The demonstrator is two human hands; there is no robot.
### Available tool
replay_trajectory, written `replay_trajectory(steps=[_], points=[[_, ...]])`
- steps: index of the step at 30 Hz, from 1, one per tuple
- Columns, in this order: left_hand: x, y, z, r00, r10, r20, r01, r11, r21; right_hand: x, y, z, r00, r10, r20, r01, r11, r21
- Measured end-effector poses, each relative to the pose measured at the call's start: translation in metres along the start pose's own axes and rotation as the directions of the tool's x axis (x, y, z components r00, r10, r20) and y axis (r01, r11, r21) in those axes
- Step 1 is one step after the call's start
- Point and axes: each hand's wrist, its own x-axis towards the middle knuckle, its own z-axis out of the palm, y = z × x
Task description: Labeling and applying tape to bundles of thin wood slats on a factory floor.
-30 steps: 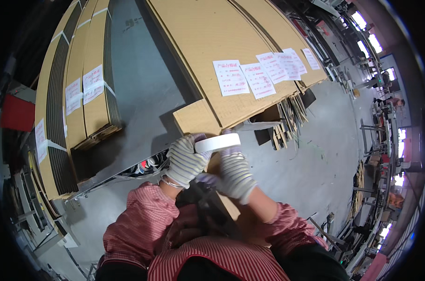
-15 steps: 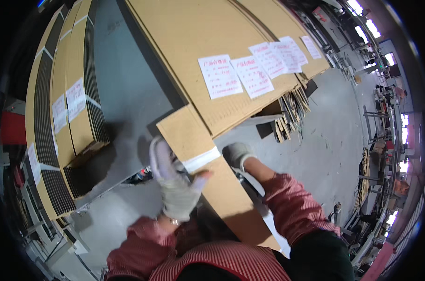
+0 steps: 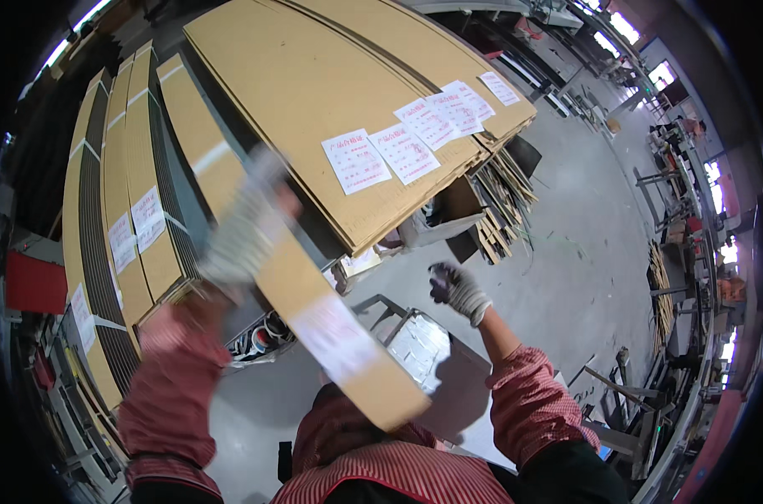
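A long, narrow brown cardboard bundle [image 3: 293,277] runs from the far left toward my body, with a white strap across it and a white paper label [image 3: 335,336] on its near part. My left hand [image 3: 243,227], in a pale knit glove, lies across this bundle. Motion smears its fingers, so their grip cannot be made out. Off to the right of the bundle, my right hand [image 3: 461,292] is in the air, touching nothing visible. It wears a pale glove with dark fingertips, and its fingers are curled in with nothing seen in them.
Wide flat cardboard stacks [image 3: 314,92] carry several printed paper slips [image 3: 402,151]. Strapped cardboard bundles [image 3: 150,244] lie at the left. Thin offcuts [image 3: 503,202] stick out below the wide stack. A silvery-topped surface [image 3: 419,349] stands under my right hand. Racks and machinery line the right side.
The narrow bundle has shifted left and away, now lying between the wide stack and the strapped bundles. My left hand moved up and left over it. My right hand came off its side.
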Motion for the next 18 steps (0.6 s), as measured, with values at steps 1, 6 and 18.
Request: replay_trajectory(steps=[1, 6, 18], points=[[-0.012, 0.019, 0.019, 0.947, 0.315, 0.065, -0.32, 0.904, 0.284, -0.003, 0.018, -0.005, 0.999, 0.045, -0.011, -0.044, 0.998, 0.033], [-0.007, -0.07, -0.015, 0.967, -0.239, 0.085, 0.143, 0.792, 0.593, -0.01, 0.041, -0.007, 0.969, 0.214, 0.122, -0.144, 0.893, -0.426], [0.057, -0.018, 0.113, 0.708, -0.693, -0.132, 0.495, 0.621, -0.608, 0.003, 0.024, -0.063, 0.985, 0.174, -0.02, -0.171, 0.934, -0.314]])
